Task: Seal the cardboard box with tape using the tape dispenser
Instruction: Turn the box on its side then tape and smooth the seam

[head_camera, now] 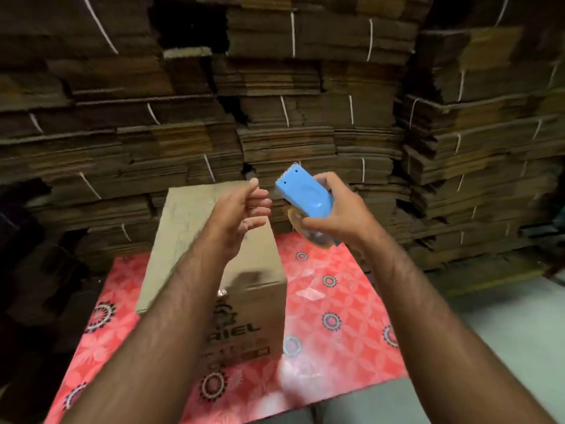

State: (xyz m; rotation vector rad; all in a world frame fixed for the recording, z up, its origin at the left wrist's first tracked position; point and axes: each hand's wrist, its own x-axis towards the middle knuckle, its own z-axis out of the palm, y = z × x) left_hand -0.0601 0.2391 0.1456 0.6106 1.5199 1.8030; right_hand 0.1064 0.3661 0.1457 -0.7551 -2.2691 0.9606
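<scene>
Box [214, 240] stands on a red patterned counter [336, 301], flaps closed, its long axis running away from the viewer. Head view: the right hand [339, 215] grips the blue dispenser [305, 194] above and just right of the box's far end. The left hand [241, 209] hovers over the top, fingers loosely curled, holding nothing (nearer the box). Flat cartons [275, 87] are stacked behind.

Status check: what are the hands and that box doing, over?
Right hand grips blue tape dispenser. Left hand empty, above cardboard box. Nothing blocking.
</scene>
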